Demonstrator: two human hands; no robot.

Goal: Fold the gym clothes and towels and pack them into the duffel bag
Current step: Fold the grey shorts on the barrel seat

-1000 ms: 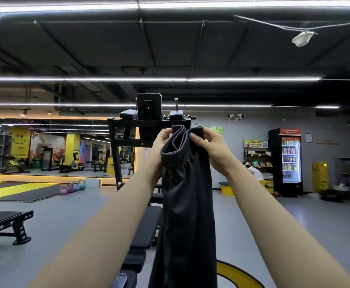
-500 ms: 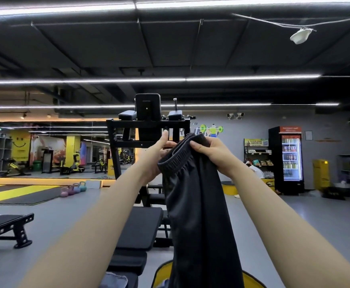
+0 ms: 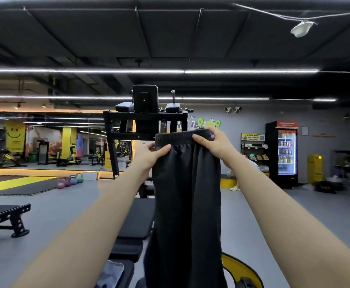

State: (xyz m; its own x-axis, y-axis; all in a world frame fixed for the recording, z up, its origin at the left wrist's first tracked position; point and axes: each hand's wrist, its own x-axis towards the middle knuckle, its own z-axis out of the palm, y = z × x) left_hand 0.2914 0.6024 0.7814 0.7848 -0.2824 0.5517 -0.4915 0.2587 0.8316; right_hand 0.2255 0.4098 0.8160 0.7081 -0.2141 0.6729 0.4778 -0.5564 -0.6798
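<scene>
Trousers point(image 3: 187, 196) hang below waistband; left hand point(image 3: 149, 155), right hand point(image 3: 215, 142) pinch its ends.

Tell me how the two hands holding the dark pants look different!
The left hand grips the waistband's left end, lower down, with its thumb lying across the front of the dark pants. The right hand grips the right end, higher up, with its fingers curled over the top edge. Both hold the same stretchy waistband, arms reaching forward, and the pants hang down between them.
</scene>
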